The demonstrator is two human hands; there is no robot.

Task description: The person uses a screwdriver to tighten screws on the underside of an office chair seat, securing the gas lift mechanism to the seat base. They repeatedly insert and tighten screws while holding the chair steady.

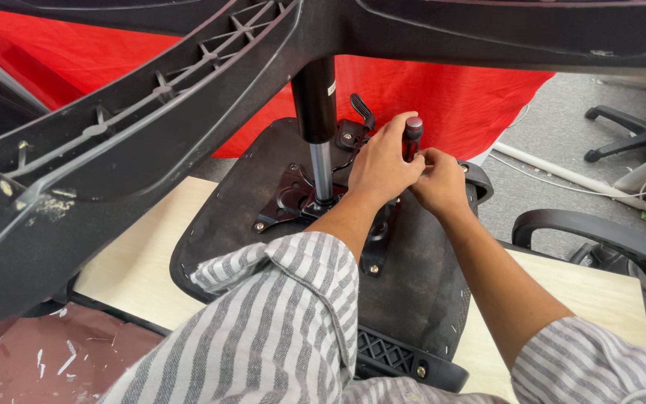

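Head view: left hand (384, 161) grips screwdriver (413, 135); right hand (440, 182) pinches beside it, chair base (151, 97) close overhead.

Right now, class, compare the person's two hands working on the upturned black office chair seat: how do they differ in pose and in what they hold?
The left hand is wrapped round the dark, red-capped screwdriver handle; the right hand holds no tool in view and pinches something lower down beside it. The left hand sits higher and crosses over the black seat underside; the right hand lies lower, nearer the seat's edge. Both are bare, with striped sleeves.
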